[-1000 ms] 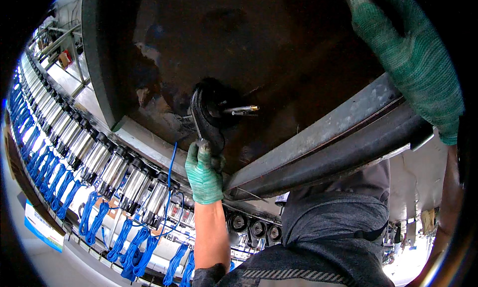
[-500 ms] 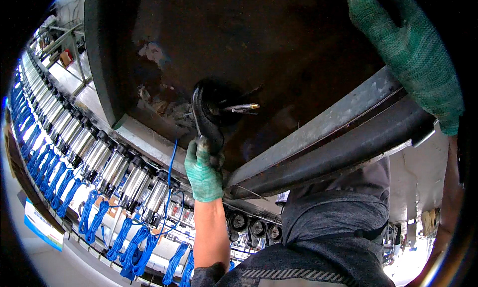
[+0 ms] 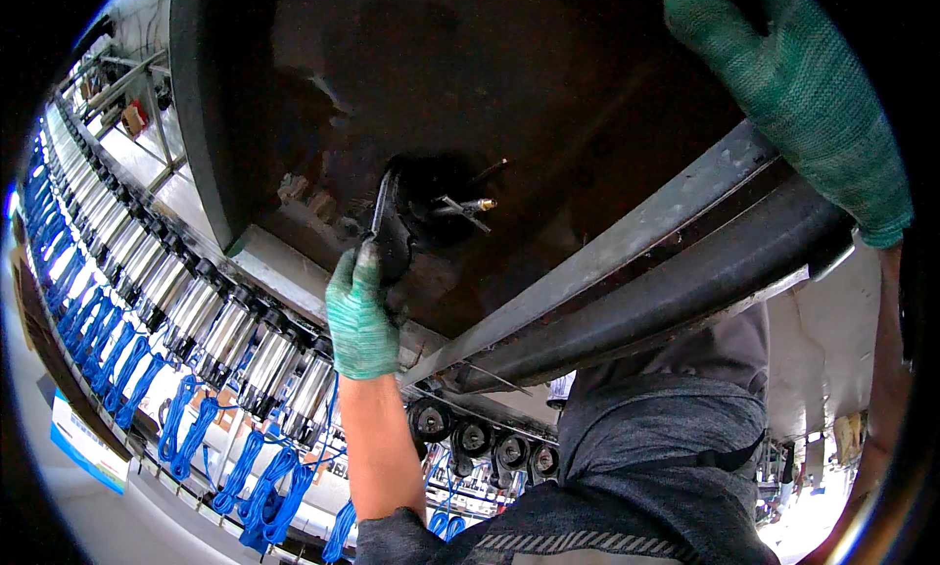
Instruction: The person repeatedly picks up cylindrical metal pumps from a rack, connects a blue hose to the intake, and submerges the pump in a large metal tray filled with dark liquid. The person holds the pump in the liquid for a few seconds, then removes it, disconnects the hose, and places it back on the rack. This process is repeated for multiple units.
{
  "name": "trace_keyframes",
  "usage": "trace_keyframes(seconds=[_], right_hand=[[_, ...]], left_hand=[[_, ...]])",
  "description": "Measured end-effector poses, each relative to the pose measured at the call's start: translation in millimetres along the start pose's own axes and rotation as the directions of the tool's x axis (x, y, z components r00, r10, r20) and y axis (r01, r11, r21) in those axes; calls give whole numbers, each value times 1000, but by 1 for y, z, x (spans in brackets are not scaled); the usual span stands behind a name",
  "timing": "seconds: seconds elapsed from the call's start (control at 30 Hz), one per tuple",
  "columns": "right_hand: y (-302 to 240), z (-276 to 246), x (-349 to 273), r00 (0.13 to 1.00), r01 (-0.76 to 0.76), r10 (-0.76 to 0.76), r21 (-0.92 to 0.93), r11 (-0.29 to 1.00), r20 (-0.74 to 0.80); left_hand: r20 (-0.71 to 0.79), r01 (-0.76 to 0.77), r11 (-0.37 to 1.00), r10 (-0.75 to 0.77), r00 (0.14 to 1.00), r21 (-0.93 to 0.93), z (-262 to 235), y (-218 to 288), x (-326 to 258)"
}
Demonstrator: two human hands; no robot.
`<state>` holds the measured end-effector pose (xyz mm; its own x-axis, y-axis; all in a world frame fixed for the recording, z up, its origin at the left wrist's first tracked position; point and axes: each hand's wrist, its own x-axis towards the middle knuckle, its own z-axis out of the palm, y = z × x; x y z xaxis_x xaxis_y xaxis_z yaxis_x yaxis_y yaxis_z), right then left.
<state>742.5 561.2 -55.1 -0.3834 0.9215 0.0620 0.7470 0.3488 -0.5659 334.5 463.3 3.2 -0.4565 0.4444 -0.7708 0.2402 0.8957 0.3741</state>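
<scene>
My left hand [image 3: 364,315], in a green knit glove, is closed on a black curved part [image 3: 392,234] with a shiny edge, over the dark inside of a large tank-like box [image 3: 201,105]. A slim metal rod with a brass-coloured tip [image 3: 468,206] sticks out beside the part, and a thinner dark rod lies just above it. The part's far side fades into the dark. Up at the right, my right hand [image 3: 803,105], gloved in green too, rests by a grey metal bar [image 3: 607,257]; its thumb and fingers are apart, the fingertips partly cut off by the picture's edge.
A thick black tube-like edge [image 3: 646,310] runs along the bar in front of my body. At left stands a long curved row of shiny metal cylinders [image 3: 225,315] with black ends, and coiled blue cables [image 3: 269,492] hang below. Several round black parts [image 3: 475,436] line up near my left forearm.
My left hand has shifted left and slightly up with the black part. The light patches on the dark surface have changed shape. My right hand has moved slightly left.
</scene>
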Motion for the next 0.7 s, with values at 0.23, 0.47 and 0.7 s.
trace_keyframes(seconds=[0.23, 0.47, 0.7], right_hand=[[-1, 6, 2, 1000, 7, -7, 14, 1000, 4], [-4, 7, 5, 1000, 2, -2, 16, 1000, 3], [-4, 8, 6, 1000, 1, -1, 17, 1000, -8]], left_hand=[[67, 7, 988, -17, 998, 153, -16, 25, 18], [124, 58, 994, -70, 990, 94, -19, 40, 39], [95, 105, 991, -112, 989, 78, -12, 46, 45]])
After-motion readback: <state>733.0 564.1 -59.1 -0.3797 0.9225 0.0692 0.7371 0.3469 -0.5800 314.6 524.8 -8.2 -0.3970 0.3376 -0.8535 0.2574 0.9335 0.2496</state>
